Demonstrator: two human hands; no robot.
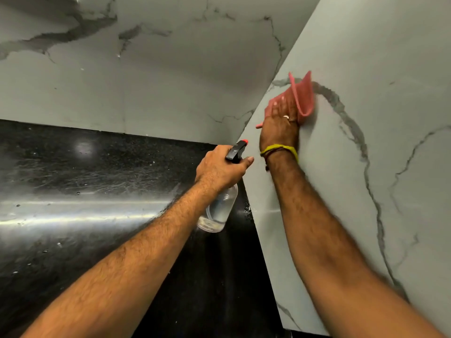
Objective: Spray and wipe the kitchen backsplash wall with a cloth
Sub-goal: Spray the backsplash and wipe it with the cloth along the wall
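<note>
The backsplash is grey-veined white marble; its right-hand wall (380, 147) meets the back wall (151, 76) in a corner. My right hand (279, 128) presses a pink cloth (302, 96) flat against the right wall near that corner, over a dark vein. A yellow band circles that wrist. My left hand (219, 169) grips the neck of a clear spray bottle (219, 208) with a black trigger head and red nozzle tip, held above the counter with the nozzle aimed toward the corner. The bottle looks partly filled with clear liquid.
A glossy black stone countertop (73, 196) runs along the back wall and shows streaks, small droplets and light reflections. Its right end meets the right-hand wall below the bottle.
</note>
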